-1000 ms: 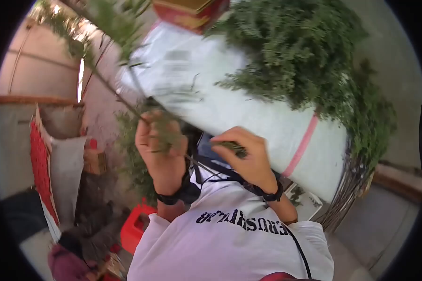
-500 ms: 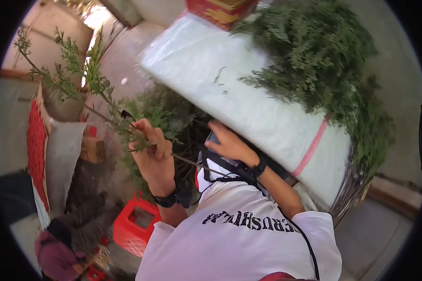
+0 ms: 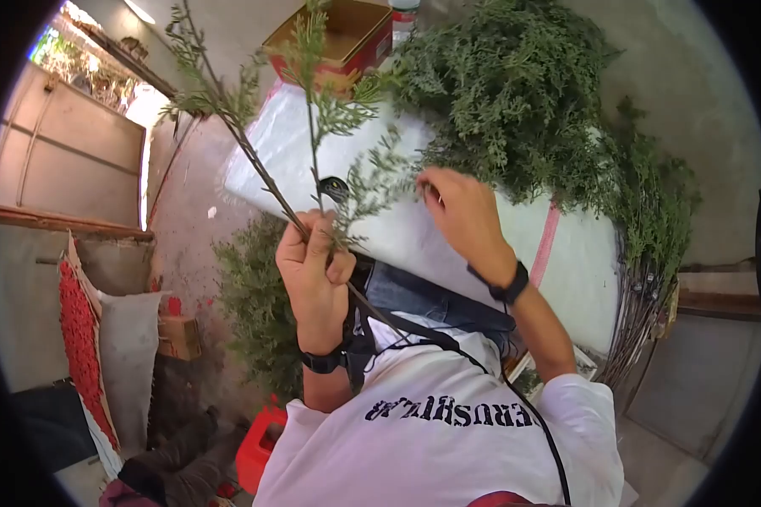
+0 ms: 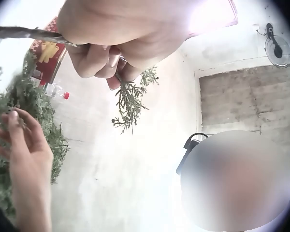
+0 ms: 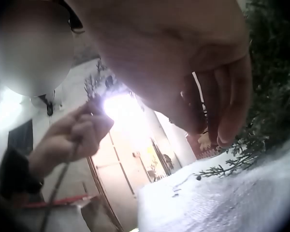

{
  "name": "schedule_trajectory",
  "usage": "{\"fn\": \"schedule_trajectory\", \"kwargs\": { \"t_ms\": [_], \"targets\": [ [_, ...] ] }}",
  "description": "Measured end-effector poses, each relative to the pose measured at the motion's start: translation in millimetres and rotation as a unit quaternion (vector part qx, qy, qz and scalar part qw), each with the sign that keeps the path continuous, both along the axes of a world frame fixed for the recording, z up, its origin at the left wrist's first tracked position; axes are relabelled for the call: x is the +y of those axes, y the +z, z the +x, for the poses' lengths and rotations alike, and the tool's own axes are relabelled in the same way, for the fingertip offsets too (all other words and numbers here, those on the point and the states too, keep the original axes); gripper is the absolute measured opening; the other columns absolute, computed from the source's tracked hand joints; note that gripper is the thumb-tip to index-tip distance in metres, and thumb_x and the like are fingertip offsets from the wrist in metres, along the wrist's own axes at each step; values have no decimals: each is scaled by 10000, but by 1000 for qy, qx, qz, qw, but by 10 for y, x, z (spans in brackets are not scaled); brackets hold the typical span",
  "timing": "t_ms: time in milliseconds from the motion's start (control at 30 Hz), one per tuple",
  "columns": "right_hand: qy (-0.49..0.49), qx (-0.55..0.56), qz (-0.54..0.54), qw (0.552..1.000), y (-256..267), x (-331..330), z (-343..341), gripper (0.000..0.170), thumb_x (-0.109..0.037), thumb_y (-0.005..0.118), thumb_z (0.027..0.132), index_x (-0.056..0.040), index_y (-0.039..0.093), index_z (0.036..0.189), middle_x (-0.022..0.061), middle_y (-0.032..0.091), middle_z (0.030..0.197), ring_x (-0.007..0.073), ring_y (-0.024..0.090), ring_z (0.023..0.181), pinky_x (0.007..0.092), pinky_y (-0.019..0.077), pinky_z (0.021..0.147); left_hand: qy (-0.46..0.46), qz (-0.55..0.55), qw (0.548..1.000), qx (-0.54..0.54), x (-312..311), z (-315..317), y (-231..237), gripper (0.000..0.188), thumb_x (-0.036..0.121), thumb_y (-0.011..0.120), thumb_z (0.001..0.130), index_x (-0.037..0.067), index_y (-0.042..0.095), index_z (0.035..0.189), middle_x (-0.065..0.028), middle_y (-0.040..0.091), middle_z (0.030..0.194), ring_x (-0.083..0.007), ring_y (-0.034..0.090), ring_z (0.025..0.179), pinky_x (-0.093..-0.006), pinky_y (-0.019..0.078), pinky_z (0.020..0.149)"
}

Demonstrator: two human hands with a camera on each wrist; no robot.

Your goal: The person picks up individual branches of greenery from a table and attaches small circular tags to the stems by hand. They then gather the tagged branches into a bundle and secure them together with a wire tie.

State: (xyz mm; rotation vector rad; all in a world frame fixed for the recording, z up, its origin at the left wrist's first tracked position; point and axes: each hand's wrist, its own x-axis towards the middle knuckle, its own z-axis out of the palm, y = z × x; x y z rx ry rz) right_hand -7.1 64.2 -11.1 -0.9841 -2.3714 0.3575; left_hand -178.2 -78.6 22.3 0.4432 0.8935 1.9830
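My left hand [image 3: 317, 270] grips a leafy conifer branch [image 3: 258, 160], its bare lower stem slanting down toward my shirt. A thinner shoot [image 3: 315, 139] rises beside it from the same fingers, and a green sprig [image 4: 130, 106] shows below my fingers in the left wrist view. A small black rounded thing [image 3: 334, 188] shows just above this hand. My right hand [image 3: 473, 220] is raised over the white sack [image 3: 473, 215], by the edge of a big green foliage pile [image 3: 516, 93]. Its thumb and fingertips pinch a small dark bit, seemingly a sprig, largely hidden by the fingers.
A red open box [image 3: 334, 51] and a clear jar [image 3: 404, 17] stand at the sack's far end. More foliage [image 3: 262, 287] is low on my left, near a red plastic stool [image 3: 260, 448]. Bundled stems [image 3: 630, 325] hang at the right. Another person's legs [image 3: 186, 465] show lower left.
My left hand has swung right and brought the branch upright over the sack. My right hand has risen from near my lap to the edge of the foliage pile.
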Motion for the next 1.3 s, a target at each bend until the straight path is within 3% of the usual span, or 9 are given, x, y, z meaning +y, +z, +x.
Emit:
{"fn": "schedule_trajectory", "kwargs": {
  "t_ms": [33, 100, 267, 367, 633, 733, 767, 1000, 1300],
  "targets": [
    [-6, 5, 3, 1000, 160, -105, 51, 286, -104, 698, 865, -77, 659, 1148, 65, 675, 794, 156, 632, 660, 304, 474, 551, -9, 1, 1000, -4, 34, 36, 3, 31, 93, 589, 1000, 63, 581, 1002, -6, 616, 861, -25, 328, 490, -197, 215, 432],
    [6, 121, -293, 949, 540, -381, 295, 204, -75, 703, 852, -55, 660, 1051, 73, 697, 909, 147, 631, 712, 287, 486, 606, -34, -4, 999, -12, 102, 127, 8, 43, 91, 596, 995, 51, 582, 1005, -23, 633, 894, -22, 325, 481, -198, 214, 432],
    [-32, 306, -290, 906, 683, -700, 999, 134, -54, 711, 842, -33, 634, 951, 56, 679, 884, 113, 616, 717, 243, 472, 656, -146, -12, 989, -14, 395, 398, 46, 76, 101, 610, 989, 35, 584, 1018, -29, 644, 924, -18, 313, 472, -203, 207, 424],
    [-228, 406, -223, 857, 521, -794, 1453, 157, -67, 739, 826, -33, 598, 886, 32, 643, 855, 85, 601, 767, 211, 445, 687, -222, -36, 974, -22, 608, 617, 25, 92, 101, 629, 977, 29, 583, 1009, -37, 654, 955, -13, 303, 469, -205, 201, 417],
    [-412, 272, -282, 823, 108, -972, 2395, 199, -113, 757, 820, -56, 567, 815, -9, 603, 807, 115, 559, 724, 271, 429, 660, -399, -55, 915, -4, 917, 1438, 4, 65, 68, 623, 972, 21, 582, 991, -29, 644, 936, -2, 271, 457, -203, 187, 414],
    [-455, -22, 94, 885, 22, -1034, 2631, 228, -173, 765, 822, -54, 572, 813, 8, 623, 811, 167, 545, 673, 306, 420, 621, -440, -72, 895, 0, 985, 1743, -20, 58, 67, 618, 975, 21, 585, 986, -19, 632, 893, -2, 268, 456, -201, 181, 414],
    [-463, -24, 93, 881, 31, -1040, 2656, 228, -173, 765, 822, -54, 572, 813, 8, 623, 811, 167, 545, 673, 306, 420, 621, -451, -82, 889, 5, 993, 1818, -31, 54, 66, 615, 977, 21, 586, 983, -14, 625, 872, -2, 267, 455, -200, 178, 415],
    [-600, -18, -282, 749, 441, -798, 2799, 266, -228, 777, 809, -39, 612, 896, 80, 642, 826, 240, 606, 708, 375, 441, 611, -503, -100, 858, 10, 1105, 2113, -121, 57, 76, 616, 980, 25, 589, 981, -2, 622, 824, -6, 277, 463, -198, 178, 417],
    [-496, 4, 57, 866, -134, -251, 2910, 236, -164, 712, 835, -47, 646, 1029, 135, 655, 915, 326, 646, 806, 444, 501, 653, -508, -113, 854, 17, 1078, 2101, -50, 62, 94, 608, 988, 37, 587, 978, 27, 560, 756, -9, 273, 458, -201, 190, 421]
  ]
}}
